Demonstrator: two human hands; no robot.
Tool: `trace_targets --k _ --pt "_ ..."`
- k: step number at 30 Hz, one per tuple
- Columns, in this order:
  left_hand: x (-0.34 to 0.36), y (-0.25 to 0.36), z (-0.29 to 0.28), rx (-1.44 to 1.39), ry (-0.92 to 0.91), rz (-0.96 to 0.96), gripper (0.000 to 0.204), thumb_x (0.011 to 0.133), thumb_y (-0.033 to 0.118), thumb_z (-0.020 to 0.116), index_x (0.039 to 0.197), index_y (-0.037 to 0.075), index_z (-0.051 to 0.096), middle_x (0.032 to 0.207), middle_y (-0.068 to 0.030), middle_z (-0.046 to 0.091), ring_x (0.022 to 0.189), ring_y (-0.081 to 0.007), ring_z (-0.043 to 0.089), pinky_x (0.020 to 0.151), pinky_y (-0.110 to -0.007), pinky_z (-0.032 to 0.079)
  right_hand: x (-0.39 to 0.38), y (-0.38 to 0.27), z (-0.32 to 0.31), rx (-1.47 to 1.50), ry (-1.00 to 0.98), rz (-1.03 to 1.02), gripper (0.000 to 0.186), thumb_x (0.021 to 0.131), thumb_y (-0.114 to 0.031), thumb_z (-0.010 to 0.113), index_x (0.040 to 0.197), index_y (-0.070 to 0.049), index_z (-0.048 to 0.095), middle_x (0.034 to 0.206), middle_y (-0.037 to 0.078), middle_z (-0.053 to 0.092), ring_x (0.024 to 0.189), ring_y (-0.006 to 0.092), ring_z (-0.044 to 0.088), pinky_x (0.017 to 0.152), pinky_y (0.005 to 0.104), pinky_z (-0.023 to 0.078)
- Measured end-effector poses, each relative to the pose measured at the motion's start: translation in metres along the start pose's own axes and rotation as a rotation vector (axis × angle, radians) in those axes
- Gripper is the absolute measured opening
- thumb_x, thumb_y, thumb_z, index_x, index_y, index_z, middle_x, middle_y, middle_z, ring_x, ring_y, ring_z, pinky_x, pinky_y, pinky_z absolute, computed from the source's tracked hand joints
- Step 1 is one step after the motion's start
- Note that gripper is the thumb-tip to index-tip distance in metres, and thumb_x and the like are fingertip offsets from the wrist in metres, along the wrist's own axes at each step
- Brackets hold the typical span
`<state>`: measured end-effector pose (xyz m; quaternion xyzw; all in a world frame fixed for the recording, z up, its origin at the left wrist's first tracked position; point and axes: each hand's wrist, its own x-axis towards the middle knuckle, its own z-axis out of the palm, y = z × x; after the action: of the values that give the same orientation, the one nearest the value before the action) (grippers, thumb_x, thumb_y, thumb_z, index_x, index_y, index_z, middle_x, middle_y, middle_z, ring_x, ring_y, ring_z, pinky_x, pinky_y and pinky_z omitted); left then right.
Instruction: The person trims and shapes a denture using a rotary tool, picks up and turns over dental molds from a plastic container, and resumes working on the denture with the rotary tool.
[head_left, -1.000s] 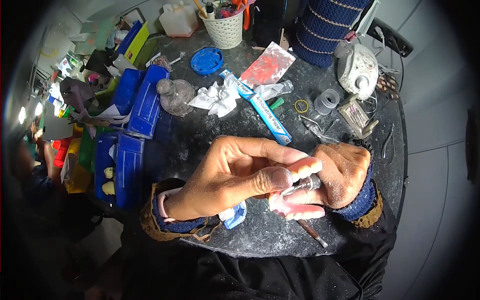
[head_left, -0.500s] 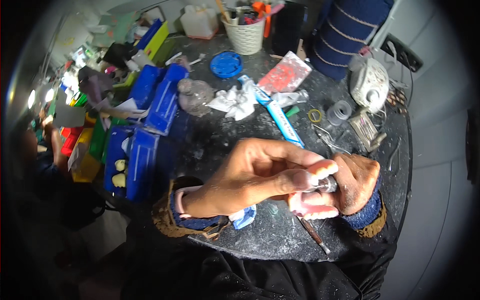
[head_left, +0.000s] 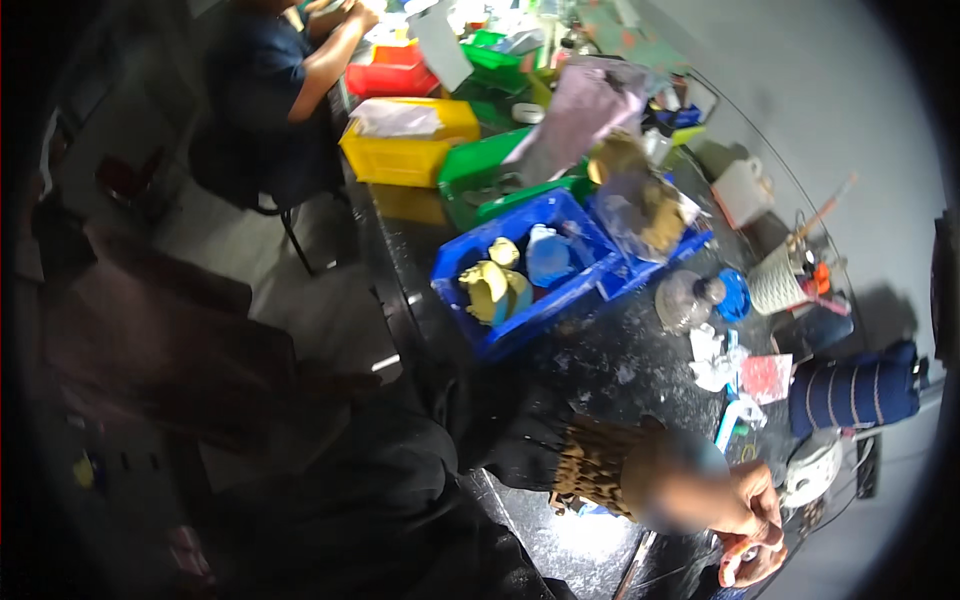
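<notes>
At the lower right edge, my left hand [head_left: 752, 502] is closed, its fingers bent down onto a pink denture [head_left: 733, 566]. Part of the left wrist is blurred. Just below, my right hand [head_left: 768, 562] is closed too, up against the denture; what its fingers hold is hidden. On the bench beside my left sleeve lies a thin brown-handled tool [head_left: 636, 562].
A blue bin [head_left: 520, 318] holds yellowish and blue moulded pieces. Beyond stand a green bin [head_left: 462, 175], a yellow bin [head_left: 400, 160] and a red bin [head_left: 390, 80]. A person [head_left: 265, 75] sits at the bench's far end. Right: a glass flask [head_left: 685, 300], white pen basket [head_left: 778, 280], dark-blue roll [head_left: 855, 392].
The view has swung left, so my hands now sit at the lower right. The bins and the other person show more fully. My hands stay together at the denture.
</notes>
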<state>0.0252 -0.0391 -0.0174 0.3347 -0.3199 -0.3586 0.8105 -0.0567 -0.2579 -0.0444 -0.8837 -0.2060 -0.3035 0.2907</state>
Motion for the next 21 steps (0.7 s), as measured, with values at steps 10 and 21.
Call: trace_targets --k 10,21 --pt "-0.004 -0.002 -0.013 0.316 0.19 0.276 0.015 0.069 -0.002 0.063 0.061 -0.003 0.05 0.051 -0.0089 0.045 0.044 -0.0134 0.038 0.045 -0.032 0.032 0.026 0.038 -0.041 0.201 0.014 0.214 0.05 0.079 -0.026 0.071 0.116 0.004 0.055 0.088 0.009 0.057 0.081 0.0182 0.056 0.076 0.0317 0.047" --pt "-0.074 0.025 -0.013 0.101 0.206 0.021 0.025 0.088 0.017 0.059 0.09 0.002 0.039 0.076 -0.0095 0.051 0.07 -0.0174 0.052 0.056 -0.033 0.046 0.055 -0.092 0.039 -0.037 0.01 -0.013 0.015 0.071 -0.004 0.074 0.078 0.002 0.063 0.07 0.008 0.063 0.063 0.0152 0.057 0.061 0.0281 0.046"
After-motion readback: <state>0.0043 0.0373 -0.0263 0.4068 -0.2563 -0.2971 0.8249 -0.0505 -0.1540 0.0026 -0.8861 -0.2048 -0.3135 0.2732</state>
